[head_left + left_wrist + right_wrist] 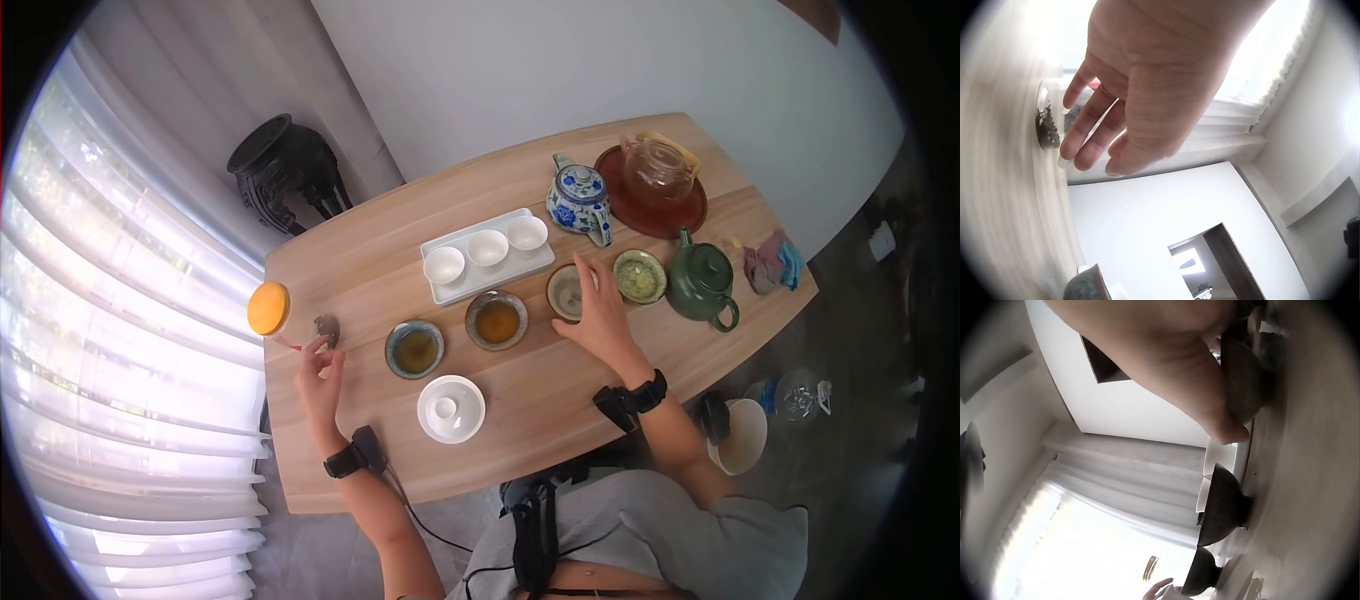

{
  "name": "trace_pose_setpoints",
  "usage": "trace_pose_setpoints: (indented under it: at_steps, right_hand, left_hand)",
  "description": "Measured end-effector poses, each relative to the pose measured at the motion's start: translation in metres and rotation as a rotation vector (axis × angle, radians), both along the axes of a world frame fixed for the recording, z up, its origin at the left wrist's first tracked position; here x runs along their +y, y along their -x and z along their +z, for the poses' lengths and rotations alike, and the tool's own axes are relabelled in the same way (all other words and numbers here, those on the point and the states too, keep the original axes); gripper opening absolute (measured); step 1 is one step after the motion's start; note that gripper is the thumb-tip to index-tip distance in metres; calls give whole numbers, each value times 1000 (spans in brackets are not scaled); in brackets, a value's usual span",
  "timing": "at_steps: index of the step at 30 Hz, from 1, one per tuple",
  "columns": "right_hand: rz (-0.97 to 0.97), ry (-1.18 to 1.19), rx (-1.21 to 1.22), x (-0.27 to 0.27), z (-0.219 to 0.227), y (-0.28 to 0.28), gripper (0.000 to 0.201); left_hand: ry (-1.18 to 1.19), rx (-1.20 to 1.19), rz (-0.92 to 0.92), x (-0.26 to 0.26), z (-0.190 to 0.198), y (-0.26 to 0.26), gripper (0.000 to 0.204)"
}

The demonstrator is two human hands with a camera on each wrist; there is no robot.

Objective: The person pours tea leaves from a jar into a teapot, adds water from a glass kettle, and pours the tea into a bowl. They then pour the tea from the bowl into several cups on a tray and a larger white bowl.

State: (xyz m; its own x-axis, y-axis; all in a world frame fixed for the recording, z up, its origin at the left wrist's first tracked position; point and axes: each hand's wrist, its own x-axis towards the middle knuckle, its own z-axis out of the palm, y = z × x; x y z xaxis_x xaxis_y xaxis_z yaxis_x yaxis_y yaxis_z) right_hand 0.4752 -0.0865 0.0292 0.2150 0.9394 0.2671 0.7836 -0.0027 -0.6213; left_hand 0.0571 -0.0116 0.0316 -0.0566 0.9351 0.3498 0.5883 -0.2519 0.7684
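My right hand [605, 325] spans a small grey-brown bowl [563, 290], thumb on its near side and fingers at its far side. In the right wrist view the thumb of the right hand [1179, 375] lies against the dark bowl [1244, 381]. At the table's left, my left hand [320, 390] hangs with loosely bent fingers beside a small dark item [327, 328]. The left wrist view shows the left hand [1141, 94] near a clear piece with dark bits [1047, 128]; whether they touch, I cannot tell.
Two bowls of tea [415, 350] [497, 321], a lidded white bowl [451, 409] and a white tray [450, 294] with several cups lie between the hands. An orange-lidded jar [268, 308] stands far left. Rightward are a green bowl [640, 277], green teapot [700, 280] and blue-white teapot [578, 200].
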Motion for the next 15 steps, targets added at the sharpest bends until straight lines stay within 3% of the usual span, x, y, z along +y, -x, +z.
trace_pose_setpoints:
  at_steps: [2, 5, 6, 8, 11, 15]
  right_hand:
    - [4, 48, -226, -8, 13, 5, 100]
    - [66, 56, -357, -19, 31, 20, 104]
    - [68, 56, -354, -17, 32, 26, 104]
    - [301, -40, -197, -14, 31, 40, 105]
    - [374, -66, -106, 1, 20, 60, 107]
    - [307, -57, -109, 18, -1, 75, 107]
  left_hand:
    - [3, 11, -7, 0, 0, 0, 33]
    - [13, 20, -18, 1, -1, 2, 33]
    - [23, 18, -18, 1, 0, 1, 33]
    - [28, 25, -11, -1, 2, -2, 33]
    - [26, 30, -12, -3, 7, -4, 33]
    - [26, 12, -8, -3, 6, -5, 33]
